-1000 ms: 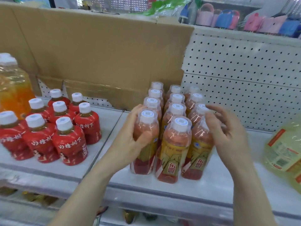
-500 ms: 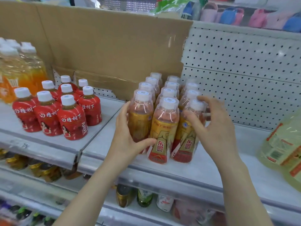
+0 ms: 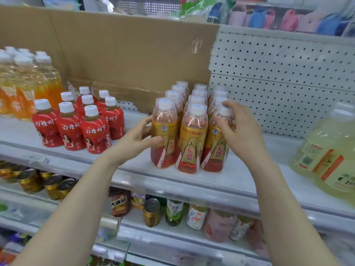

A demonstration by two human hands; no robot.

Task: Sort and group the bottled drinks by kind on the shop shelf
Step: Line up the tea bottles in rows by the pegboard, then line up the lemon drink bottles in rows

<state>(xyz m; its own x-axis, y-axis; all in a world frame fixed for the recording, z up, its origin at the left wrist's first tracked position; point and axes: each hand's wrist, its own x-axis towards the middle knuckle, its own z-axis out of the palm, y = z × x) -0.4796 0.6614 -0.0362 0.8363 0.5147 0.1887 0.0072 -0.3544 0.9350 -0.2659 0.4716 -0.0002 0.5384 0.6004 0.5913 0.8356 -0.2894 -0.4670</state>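
Observation:
Several gold-and-red bottles with white caps (image 3: 193, 139) stand in three tight rows on the grey shelf (image 3: 211, 179), in the middle. My left hand (image 3: 134, 140) grips the front left gold bottle (image 3: 164, 131), thumb across its label and fingers round its left side. My right hand (image 3: 241, 131) curls round the shoulder of the front right gold bottle (image 3: 215, 150). To the left a group of several red-labelled bottles (image 3: 92, 129) stands apart from the gold ones.
Orange drink bottles (image 3: 25, 87) fill the far left. A large pale yellow jug (image 3: 330, 156) stands at the right. Cardboard (image 3: 124, 54) and white pegboard (image 3: 284, 81) back the shelf. The lower shelf holds gold cans (image 3: 38, 181) and mixed bottles (image 3: 173, 212).
Both hands stay on the sides of the gold bottle block. My left hand has slid down from the bottle's neck to its label. The view has pulled back, showing the lower shelf.

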